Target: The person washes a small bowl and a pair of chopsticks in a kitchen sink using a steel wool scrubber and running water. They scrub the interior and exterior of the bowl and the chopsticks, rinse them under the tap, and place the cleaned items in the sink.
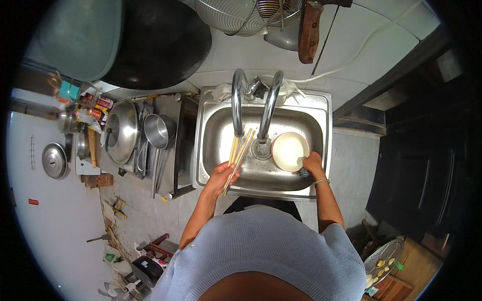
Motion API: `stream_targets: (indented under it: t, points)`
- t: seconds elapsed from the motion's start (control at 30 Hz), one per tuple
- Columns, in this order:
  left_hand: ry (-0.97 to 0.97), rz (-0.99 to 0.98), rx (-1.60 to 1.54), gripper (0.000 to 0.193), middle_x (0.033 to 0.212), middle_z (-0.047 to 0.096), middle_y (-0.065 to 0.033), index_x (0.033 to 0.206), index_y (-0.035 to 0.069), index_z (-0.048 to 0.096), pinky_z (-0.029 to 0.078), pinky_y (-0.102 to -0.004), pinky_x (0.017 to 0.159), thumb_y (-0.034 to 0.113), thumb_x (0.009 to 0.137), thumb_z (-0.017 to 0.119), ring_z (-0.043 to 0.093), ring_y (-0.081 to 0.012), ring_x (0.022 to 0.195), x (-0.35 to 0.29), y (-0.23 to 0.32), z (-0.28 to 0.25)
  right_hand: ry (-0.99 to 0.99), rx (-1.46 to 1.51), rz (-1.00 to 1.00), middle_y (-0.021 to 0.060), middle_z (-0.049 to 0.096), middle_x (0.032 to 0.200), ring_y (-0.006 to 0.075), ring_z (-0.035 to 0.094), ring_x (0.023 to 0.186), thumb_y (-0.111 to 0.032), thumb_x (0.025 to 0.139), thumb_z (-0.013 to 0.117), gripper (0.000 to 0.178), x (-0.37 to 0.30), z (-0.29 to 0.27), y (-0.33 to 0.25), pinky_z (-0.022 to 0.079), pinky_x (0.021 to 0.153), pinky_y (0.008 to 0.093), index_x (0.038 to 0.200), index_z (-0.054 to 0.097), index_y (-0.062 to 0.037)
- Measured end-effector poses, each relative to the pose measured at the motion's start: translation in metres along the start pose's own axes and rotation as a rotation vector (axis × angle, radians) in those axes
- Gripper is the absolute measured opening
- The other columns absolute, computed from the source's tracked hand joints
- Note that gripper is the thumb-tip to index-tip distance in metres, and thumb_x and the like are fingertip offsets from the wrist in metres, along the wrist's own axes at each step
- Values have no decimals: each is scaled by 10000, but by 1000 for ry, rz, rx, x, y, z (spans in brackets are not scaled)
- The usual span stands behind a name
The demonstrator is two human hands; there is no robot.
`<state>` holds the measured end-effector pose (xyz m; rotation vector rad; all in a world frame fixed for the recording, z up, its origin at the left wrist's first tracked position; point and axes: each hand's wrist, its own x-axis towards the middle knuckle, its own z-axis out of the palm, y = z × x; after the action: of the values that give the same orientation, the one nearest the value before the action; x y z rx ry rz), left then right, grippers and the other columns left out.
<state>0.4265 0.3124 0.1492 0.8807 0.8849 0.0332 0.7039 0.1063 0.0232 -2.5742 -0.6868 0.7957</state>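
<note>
My left hand [219, 179] is closed round a loose bunch of chopsticks [243, 149], held over the left part of the steel sink [213, 135] with their far ends under the left faucet. With my right hand [312, 163] I grip the rim of a pale bowl [290, 151] that has a reddish edge. The bowl is in the right half of the sink, beside the drain [261, 149]. A dark, grey scouring pad [303, 173] shows just below the bowl, close to my right hand; whether the hand touches it I cannot tell.
Two curved chrome faucets [271, 103] reach over the sink from the back. On the left stand a lidded pan [121, 131] and a metal saucepan [159, 131] on a stove. A large black wok [160, 47], a wire basket [241, 15] and a wooden-handled knife [310, 35] hang behind.
</note>
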Motion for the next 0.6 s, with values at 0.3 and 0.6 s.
stream_targets:
  t: [0.3,0.6]
  points:
    - [-35,-16,-127,260,701,557,-45,1091,-23,517,381,-196,424,162,910,496,458,-80,490,0,0,5,-116,101,44,296,598,882,386,597,870,-162,634,646,327,23,22,12,466,809,397,844,617,87]
    - [-22,-21,-121,237,705,576,-50,1067,-17,541,433,-204,446,137,888,530,513,-94,523,-3,-5,9,-11,-115,110,246,618,888,366,599,881,-80,685,614,286,-5,-15,-36,480,770,413,943,582,38]
